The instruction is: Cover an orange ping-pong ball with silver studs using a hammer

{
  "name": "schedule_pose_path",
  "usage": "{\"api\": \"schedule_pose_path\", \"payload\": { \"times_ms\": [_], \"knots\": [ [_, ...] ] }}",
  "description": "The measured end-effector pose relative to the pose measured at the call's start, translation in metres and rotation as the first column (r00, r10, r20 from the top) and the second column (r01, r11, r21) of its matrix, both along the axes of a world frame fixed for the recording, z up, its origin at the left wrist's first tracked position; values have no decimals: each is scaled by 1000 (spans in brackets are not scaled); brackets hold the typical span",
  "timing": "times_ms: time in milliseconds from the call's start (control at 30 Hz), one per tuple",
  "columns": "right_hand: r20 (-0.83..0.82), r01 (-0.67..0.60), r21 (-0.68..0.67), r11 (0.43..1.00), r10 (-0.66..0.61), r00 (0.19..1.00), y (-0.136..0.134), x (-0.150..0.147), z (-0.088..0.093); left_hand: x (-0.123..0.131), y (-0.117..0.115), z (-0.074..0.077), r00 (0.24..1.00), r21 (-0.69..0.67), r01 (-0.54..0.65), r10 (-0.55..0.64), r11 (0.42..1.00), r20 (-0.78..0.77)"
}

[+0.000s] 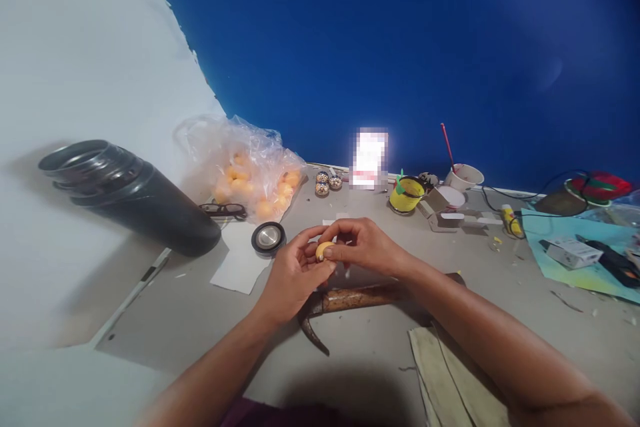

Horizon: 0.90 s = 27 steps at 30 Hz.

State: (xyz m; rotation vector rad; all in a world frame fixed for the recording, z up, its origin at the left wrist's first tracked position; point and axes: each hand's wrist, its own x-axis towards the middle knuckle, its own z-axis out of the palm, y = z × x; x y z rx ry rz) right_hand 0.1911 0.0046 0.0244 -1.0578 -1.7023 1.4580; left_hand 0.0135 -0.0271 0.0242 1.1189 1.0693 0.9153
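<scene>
Just below the fingers lies a hammer (360,298), probably kept within easy reach. Left hand (295,273) and right hand (367,248) pinch a small yellow ball (325,251) between their fingertips — likely to steady it — while beyond them, leftward, a plastic bag (260,143) keeps orange pieces together.

Our left hand (300,280) and right hand (367,247) are bare, like our forearms (225,353). We wear dark purple cloth (255,413), bottom centre.

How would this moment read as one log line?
left hand and right hand: holding yellow piece | wooden-handled tool: lying on table
</scene>
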Motion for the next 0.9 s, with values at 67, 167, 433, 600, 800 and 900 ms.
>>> {"api": "schedule_pose_path", "payload": {
  "times_ms": [67,167,433,600,800,900],
  "knots": [
    [34,41,32,999,-42,999,-2,-3,1,0,0,0,1000,10,-16,17,1000,-14],
    [29,68,30,997,-69,997,-3,-6,1,-2,0,0,999,21,-39,40,999,-23],
    [-38,57,-11,998,-57,998,1,-5,-8,-4,4,-1,1000,-46,4,-3,999,14],
    [2,111,135,985,-112,994,0,-9,-13,-6,7,-5,1000,-64,17,-16,998,14],
    [-95,55,-49,997,-59,994,4,-5,-16,-7,9,-8,996,-90,49,-42,995,78],
    [-224,-96,-203,975,49,973,9,5,-13,-6,9,-6,992,-104,58,-46,993,116]
  ]
}}
